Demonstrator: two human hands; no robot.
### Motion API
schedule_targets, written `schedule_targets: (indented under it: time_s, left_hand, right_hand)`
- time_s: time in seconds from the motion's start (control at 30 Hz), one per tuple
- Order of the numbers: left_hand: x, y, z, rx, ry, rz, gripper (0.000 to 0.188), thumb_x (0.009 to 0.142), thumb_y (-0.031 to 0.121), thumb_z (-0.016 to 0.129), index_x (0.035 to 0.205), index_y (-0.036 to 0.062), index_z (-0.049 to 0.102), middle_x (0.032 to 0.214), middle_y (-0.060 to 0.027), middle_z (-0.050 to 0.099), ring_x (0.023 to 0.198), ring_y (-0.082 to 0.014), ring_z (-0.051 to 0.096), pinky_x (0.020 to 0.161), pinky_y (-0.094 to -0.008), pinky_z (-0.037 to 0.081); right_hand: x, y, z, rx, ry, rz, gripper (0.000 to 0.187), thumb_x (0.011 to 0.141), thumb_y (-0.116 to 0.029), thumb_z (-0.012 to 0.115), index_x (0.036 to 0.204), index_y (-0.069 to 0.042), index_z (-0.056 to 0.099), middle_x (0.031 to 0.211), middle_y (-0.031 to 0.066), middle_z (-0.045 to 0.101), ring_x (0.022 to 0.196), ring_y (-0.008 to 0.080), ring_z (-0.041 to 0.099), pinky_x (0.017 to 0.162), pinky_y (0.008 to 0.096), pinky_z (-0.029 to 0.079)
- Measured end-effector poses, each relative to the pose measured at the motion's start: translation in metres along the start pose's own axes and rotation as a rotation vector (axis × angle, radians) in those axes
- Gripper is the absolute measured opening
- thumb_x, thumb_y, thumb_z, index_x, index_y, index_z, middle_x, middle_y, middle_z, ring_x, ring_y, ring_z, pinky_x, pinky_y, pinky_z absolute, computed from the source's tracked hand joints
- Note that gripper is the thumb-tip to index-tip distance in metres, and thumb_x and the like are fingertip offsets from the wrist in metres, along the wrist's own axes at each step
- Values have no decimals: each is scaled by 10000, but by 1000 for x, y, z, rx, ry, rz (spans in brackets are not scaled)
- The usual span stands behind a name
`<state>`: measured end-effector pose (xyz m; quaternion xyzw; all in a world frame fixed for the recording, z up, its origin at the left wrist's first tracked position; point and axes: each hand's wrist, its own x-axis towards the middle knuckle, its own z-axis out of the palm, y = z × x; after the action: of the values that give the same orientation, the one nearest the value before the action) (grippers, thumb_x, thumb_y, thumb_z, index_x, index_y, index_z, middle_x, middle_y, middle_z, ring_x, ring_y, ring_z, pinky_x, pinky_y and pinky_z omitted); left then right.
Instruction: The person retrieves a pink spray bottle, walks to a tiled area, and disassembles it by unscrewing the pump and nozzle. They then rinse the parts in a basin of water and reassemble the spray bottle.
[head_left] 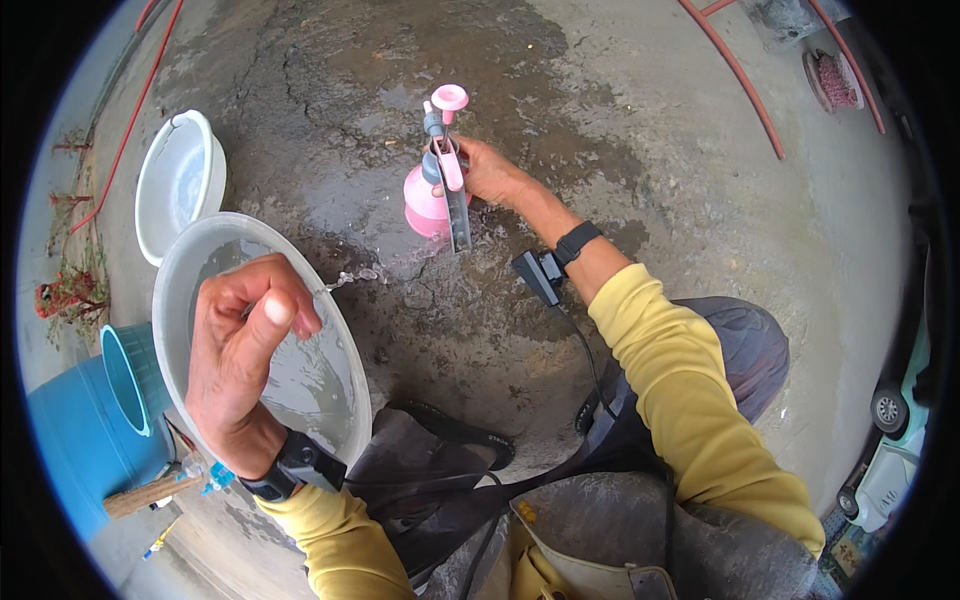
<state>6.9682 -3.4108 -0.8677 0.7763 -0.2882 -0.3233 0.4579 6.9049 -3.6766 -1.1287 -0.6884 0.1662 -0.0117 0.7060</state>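
Note:
My right hand (492, 172) is closed around the side of a pink pump spray bottle (427, 206) with a grey collar and a round pump knob on top, held above the wet ground. A long grey strip hangs along the bottle's near side. My left hand (245, 345) is over a large pale grey tub (350, 385), its fingers curled in and the thumb bent toward me. Whatever the left fingers might hold is hidden. Splashed water (358, 275) streaks through the air between that hand and the bottle. Inside the tub is water.
A smaller white basin (215, 175) touches the tub's far side. A blue barrel (75, 440) and a teal basket (112, 375) stand at left. Red hoses (735, 80) lie on the concrete. At right is a toy-like vehicle (888, 475).

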Motion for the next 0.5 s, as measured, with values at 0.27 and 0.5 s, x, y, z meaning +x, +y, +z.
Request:
schedule_targets:
  time_s: [0.27,0.5]
  left_hand:
    - [24,92,27,-97,-1073,435,569,967,467,520,1345,44,468,1274,-232,535,976,-258,572,836,-361,517]
    - [27,-19,44,-200,-38,185,354,859,372,704,800,27,646,789,-38,643,756,-96,581,646,-236,437]
  right_hand:
    - [6,7,-3,-108,-16,-109,546,677,-147,864,1145,-87,591,1082,55,649,1050,197,599,944,353,468]
    - [3,9,6,-350,278,-136,527,675,-247,870,1108,-60,632,1050,113,621,954,245,623,846,368,503]
